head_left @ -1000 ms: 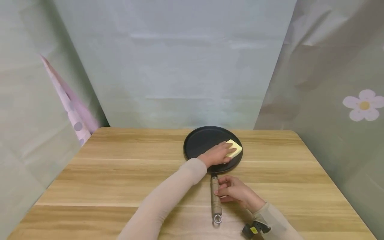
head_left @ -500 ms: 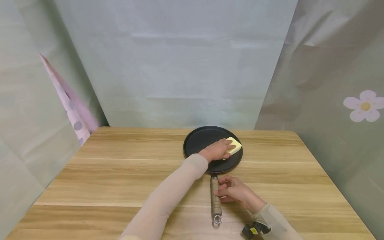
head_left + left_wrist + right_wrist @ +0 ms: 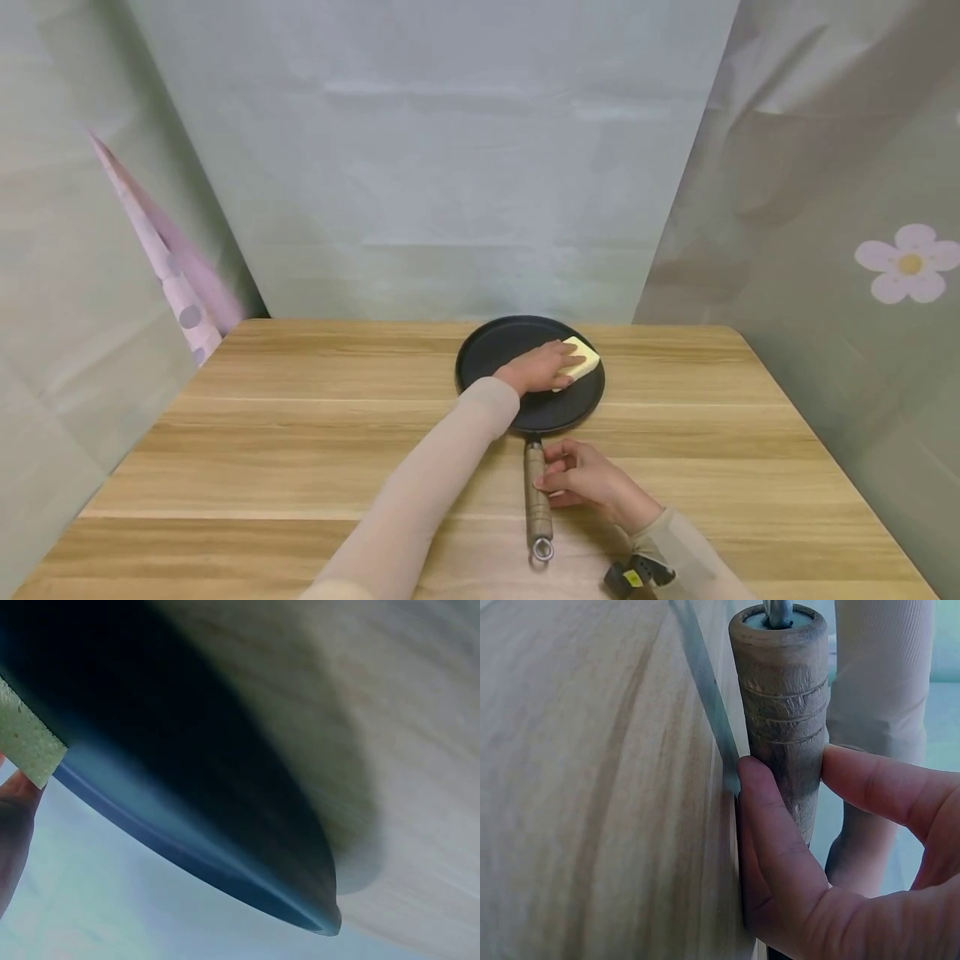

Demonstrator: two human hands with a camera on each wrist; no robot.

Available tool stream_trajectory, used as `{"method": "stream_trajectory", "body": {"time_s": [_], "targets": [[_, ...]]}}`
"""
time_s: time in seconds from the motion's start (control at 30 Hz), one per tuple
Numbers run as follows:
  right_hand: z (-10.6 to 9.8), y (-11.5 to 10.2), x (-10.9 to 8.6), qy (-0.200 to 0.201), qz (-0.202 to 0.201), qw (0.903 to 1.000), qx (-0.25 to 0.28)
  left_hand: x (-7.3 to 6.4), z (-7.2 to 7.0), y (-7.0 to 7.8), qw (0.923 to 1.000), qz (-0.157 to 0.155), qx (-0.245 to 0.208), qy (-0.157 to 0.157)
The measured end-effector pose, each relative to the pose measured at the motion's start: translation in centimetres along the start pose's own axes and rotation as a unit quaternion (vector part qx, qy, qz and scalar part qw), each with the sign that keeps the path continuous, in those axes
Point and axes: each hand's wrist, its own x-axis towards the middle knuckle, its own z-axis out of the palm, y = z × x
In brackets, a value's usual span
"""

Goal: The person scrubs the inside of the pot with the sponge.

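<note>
A round black flat pan lies toward the table's far edge, its ribbed wooden handle pointing at me. On the right part of the pan, my left hand holds a pale yellow sponge against the surface, fingers spread over it. One corner of the sponge and a fingertip show at the left of the left wrist view. My right hand pinches the handle from the right; in the right wrist view, thumb and fingers lie on opposite sides of the handle.
The pan stands on a wood-grain table. A metal ring ends the handle. Behind the table hangs a pale sheet, and a flower-printed sheet is at the right. A black wrist device sits by my right sleeve.
My left hand and the sponge have slid a little away from me and slightly left across the pan. The right hand has kept its hold on the handle.
</note>
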Motion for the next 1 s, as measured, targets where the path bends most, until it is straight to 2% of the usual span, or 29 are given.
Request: {"method": "stream_trajectory", "body": {"time_s": [0.17, 0.57, 1.0], "targets": [[0.2, 0.1, 0.0, 0.005, 0.002, 1.0, 0.001, 0.0, -0.1, -0.3, 0.9998, -0.002, -0.018, 0.006], [0.3, 0.1, 0.0, 0.008, -0.001, 1.0, 0.002, 0.1, -0.4, -1.0, 0.9996, -0.02, -0.008, 0.017], [0.5, -0.1, 0.0, 0.004, -0.003, 1.0, 0.001, -0.1, -0.5, -2.0, 0.9971, -0.072, -0.005, 0.023]]}}
